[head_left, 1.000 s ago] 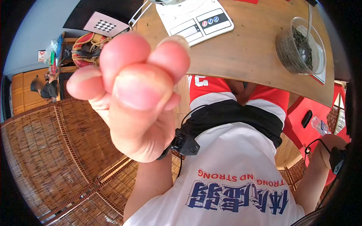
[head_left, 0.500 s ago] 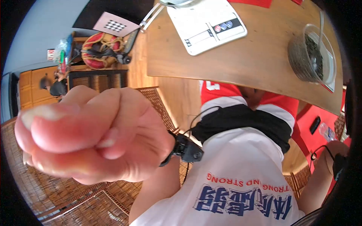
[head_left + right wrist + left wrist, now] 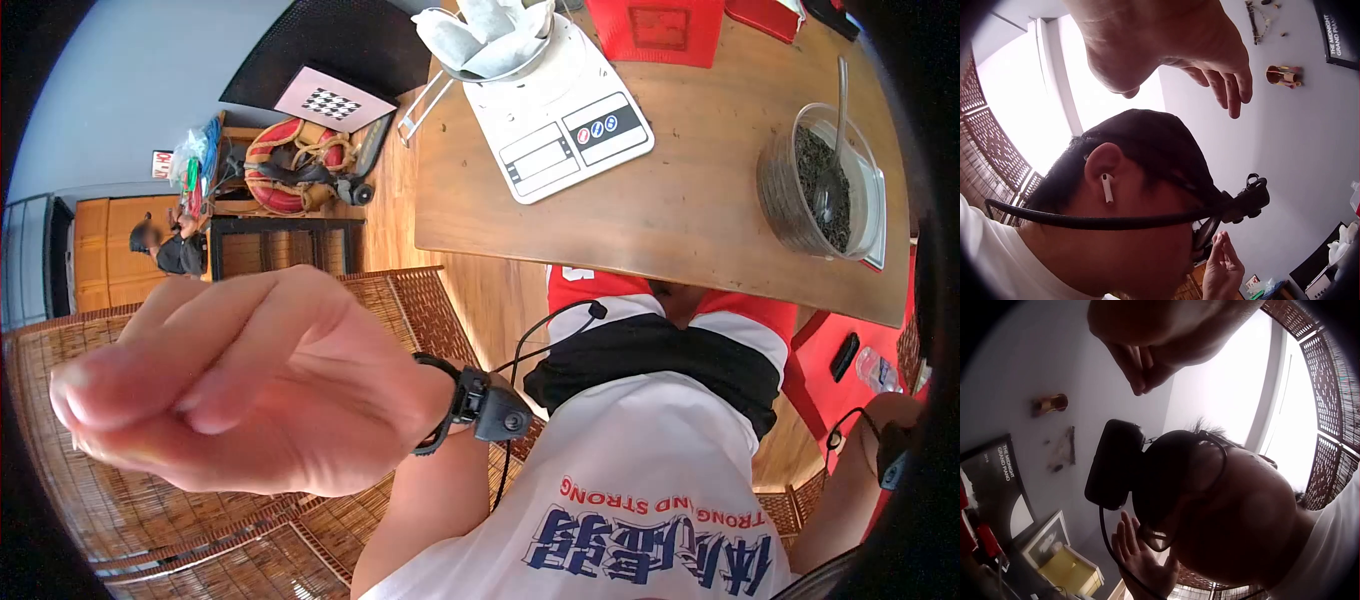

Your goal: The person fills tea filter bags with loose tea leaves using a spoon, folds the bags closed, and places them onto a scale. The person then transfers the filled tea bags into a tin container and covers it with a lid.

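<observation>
My left hand point(image 3: 240, 390) is raised close before the head camera, its fingers and thumb bunched at the tips and no object showing between them. Those bunched fingertips point(image 3: 1140, 387) also appear at the top of the left wrist view. Beside the head, my right hand point(image 3: 1197, 40) is lifted with its fingers loosely extended and nothing in them. In the head view only the right forearm shows, at the right edge. The cap point(image 3: 1154, 144) and the head-worn camera point(image 3: 1247, 199) are nearest to both hands.
On the wooden table point(image 3: 690, 190) are a white scale point(image 3: 600, 165), a strainer with white pouches point(image 3: 490, 40), a red bag point(image 3: 655, 30), and a plastic tub point(image 3: 785, 205) of dark leaves with a spoon point(image 3: 828, 190). Woven screens point(image 3: 210, 540) stand behind; another person point(image 3: 180, 250) is in the background.
My left hand has moved left from near the middle, turning from fingertips facing the camera to pointing left. The head view has shifted, showing more of the table, strainer and red bag.
</observation>
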{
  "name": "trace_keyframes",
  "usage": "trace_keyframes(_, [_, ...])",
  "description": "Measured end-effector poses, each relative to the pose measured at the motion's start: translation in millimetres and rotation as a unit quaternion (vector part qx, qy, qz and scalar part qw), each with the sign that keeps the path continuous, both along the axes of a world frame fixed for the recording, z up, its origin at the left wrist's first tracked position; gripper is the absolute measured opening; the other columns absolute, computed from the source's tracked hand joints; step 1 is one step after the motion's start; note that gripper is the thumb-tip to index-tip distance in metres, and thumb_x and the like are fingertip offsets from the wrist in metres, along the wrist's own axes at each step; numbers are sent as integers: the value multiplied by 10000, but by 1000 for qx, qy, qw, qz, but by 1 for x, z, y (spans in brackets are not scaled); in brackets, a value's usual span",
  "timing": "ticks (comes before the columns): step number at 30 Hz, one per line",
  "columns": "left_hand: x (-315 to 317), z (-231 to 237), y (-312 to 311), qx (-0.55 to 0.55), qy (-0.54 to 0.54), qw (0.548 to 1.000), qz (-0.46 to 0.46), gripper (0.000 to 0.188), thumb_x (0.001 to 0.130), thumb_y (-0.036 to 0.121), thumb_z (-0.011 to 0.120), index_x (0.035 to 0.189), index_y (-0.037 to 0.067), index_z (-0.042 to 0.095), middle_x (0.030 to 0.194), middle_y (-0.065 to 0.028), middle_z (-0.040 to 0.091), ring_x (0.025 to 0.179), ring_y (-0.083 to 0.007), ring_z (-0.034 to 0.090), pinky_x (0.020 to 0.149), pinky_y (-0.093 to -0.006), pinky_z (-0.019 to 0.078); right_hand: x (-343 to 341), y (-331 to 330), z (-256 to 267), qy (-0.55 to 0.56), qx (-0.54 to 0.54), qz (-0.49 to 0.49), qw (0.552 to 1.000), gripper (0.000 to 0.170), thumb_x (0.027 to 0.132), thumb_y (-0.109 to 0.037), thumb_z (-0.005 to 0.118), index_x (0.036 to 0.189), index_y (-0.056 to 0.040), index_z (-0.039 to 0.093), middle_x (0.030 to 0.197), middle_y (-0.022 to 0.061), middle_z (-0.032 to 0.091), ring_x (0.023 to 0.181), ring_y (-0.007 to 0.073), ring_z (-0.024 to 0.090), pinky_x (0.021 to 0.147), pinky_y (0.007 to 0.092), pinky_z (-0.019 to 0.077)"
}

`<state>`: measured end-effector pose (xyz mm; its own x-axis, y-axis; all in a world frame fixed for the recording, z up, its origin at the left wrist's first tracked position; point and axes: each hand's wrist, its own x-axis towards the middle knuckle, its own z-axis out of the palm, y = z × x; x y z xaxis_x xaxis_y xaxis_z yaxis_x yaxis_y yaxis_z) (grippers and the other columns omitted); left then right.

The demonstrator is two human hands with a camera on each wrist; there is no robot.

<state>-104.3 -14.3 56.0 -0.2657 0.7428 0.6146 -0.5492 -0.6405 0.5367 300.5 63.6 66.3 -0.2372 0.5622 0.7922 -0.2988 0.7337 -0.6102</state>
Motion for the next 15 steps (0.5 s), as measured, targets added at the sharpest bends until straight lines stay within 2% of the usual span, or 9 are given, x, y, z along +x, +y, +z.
trace_keyframes(2, [0, 1, 0, -14, -12, 999, -27, 53, 967, 66, 695, 997, 29, 718, 1087, -111, 728, 1044, -179, 701, 859, -290, 632, 0, 1, 2, 1, 2, 8, 1000, 954, 937, -639, 464, 1600, -38, 136, 1672, 213, 112, 1549, 382, 188, 1272, 532, 128])
trace_keyframes(3, [-4, -1, 2, -27, 18, 999, -35, 34, 973, 47, 680, 1003, 39, 693, 1080, -84, 713, 1031, -176, 679, 867, -300, 610, 1, 2, 3, -2, 0, 12, 1000, 956, 936, -641, 464, 1601, -38, 135, 1672, 213, 110, 1549, 382, 187, 1272, 533, 127])
trace_keyframes(5, [7, -10, 8, -33, 16, 999, -29, 85, 961, 2, 668, 1021, 60, 652, 1049, -40, 681, 1022, -163, 643, 881, -310, 573, 2, 2, 3, -8, -13, 22, 1000, 959, 935, -644, 463, 1602, -39, 132, 1673, 213, 108, 1550, 383, 185, 1272, 534, 126])
trace_keyframes(6, [9, -9, 11, -14, -47, 998, -39, 161, 936, -32, 673, 1023, 90, 615, 1025, -7, 651, 1023, -146, 617, 873, -303, 526, 1, 2, 2, -11, -20, 28, 999, 961, 935, -645, 463, 1602, -39, 131, 1674, 213, 106, 1550, 383, 184, 1272, 534, 125])
trace_keyframes(10, [8, -15, 10, -50, -76, 993, -70, 185, 898, -41, 683, 982, 110, 620, 1032, 12, 653, 1017, -128, 598, 873, -291, 477, -1, 3, 0, -27, -51, 56, 997, 968, 933, -652, 463, 1604, -41, 126, 1676, 213, 101, 1552, 384, 180, 1273, 535, 122])
trace_keyframes(13, [5, -22, 11, -58, -89, 987, -121, 242, 834, -93, 670, 871, 143, 633, 1004, 48, 646, 992, -125, 563, 879, -291, 457, -5, 4, 2, -32, -55, 68, 996, 973, 932, -657, 462, 1605, -42, 122, 1677, 213, 97, 1553, 385, 177, 1274, 537, 120])
trace_keyframes(15, [-11, -21, 11, -138, 84, 976, -147, 271, 812, -113, 674, 837, 155, 639, 999, 60, 646, 987, -122, 554, 857, -280, 451, -6, 4, 4, -36, -54, 71, 995, 977, 931, -660, 462, 1606, -42, 119, 1678, 213, 94, 1554, 386, 175, 1274, 537, 119])
